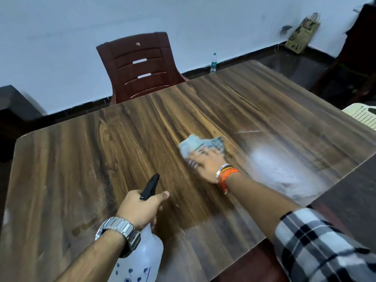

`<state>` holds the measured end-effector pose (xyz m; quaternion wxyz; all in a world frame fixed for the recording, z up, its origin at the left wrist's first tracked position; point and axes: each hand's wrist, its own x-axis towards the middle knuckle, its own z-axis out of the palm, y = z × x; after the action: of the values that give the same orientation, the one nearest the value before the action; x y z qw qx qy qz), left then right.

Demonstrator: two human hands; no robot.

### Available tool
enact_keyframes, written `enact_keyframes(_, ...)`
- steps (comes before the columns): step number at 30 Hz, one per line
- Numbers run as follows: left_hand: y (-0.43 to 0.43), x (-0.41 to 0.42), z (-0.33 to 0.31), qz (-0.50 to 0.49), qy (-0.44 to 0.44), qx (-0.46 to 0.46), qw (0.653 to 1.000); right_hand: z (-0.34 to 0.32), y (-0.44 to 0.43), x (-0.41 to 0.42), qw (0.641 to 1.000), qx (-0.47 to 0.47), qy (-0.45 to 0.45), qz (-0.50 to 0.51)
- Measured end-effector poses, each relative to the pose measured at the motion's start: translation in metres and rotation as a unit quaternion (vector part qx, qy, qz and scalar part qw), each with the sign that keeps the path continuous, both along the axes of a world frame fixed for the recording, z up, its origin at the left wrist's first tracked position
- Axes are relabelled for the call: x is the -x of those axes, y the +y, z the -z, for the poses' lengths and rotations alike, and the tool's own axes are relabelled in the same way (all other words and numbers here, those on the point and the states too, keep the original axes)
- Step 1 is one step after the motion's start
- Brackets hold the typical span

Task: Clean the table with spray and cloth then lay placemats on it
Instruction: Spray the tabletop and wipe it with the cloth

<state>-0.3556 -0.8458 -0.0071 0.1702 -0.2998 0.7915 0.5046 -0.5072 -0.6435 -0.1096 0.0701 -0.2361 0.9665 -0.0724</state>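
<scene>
**Left hand grips spray bottle, right hand presses cloth on table**

Left hand [140, 208] wrapped tight around neck of spray bottle [142, 255], fingers closed under the black trigger head [149, 187], nozzle aimed forward over the tabletop. Metal watch [118, 233] on that wrist. Bottle is translucent white with blue print low on the body; liquid level inside cannot be told. Bottle sits at near edge of table, bottom cut off by frame.

Right hand [205, 163] lies flat, palm down, fingers spread on a blue-grey cloth [201, 145], pressing it to the table [81, 159]; not a closed fist, cloth pinned under the fingers. Orange thread and bangle at wrist [225, 174]. Checked sleeve [317, 247] rolled up the forearm. Cloth sits right of table centre, bunched ahead of the fingertips.

Just right of the cloth hand, a whitish glare or wet patch [280, 167] on the wood, blurred. Tabletop is wood-grain, otherwise bare: wide open surface left and forward of both hands. Rounded corner at near left, far edge runs diagonally up to the right.

Beyond far edge: brown plastic chair [140, 64] pushed close to table. Small water bottle [213, 63] on floor by the wall, contents unclear. Paper bag [303, 33] leaning on wall, far right. White plastic chair [364, 117] just off right table edge.
</scene>
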Motion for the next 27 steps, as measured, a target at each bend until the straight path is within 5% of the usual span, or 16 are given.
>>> enact_keyframes(3, -0.004, -0.018, -0.006, -0.008, 0.007, 0.017, 1.0, 0.018, -0.03, -0.066, 0.985, -0.009, 0.001, -0.172)
enact_keyframes(9, -0.033, -0.076, -0.009, -0.035, 0.018, 0.042, 0.998, 0.024, -0.059, -0.196, 0.987, 0.046, 0.001, -0.153)
enact_keyframes(13, -0.078, -0.138, -0.008, -0.091, 0.002, 0.019, 0.996, 0.035, -0.033, -0.199, 0.997, 0.053, 0.035, 0.046)
enact_keyframes(16, -0.113, -0.191, -0.008, -0.126, -0.013, 0.005, 0.992, 0.029, -0.035, -0.206, 0.954, 0.064, 0.005, 0.292)
enact_keyframes(18, -0.139, -0.228, -0.006, -0.153, -0.019, 0.021, 0.988, 0.021, -0.074, -0.222, 0.935, 0.064, -0.015, 0.347)
enact_keyframes(23, -0.182, -0.295, -0.007, -0.227, -0.029, 0.064, 0.971, 0.024, -0.231, -0.304, 0.992, 0.067, -0.041, 0.101)
enact_keyframes(27, -0.193, -0.318, -0.005, -0.234, -0.032, 0.052, 0.97, 0.022, -0.308, -0.385, 0.981, 0.008, -0.06, -0.184)
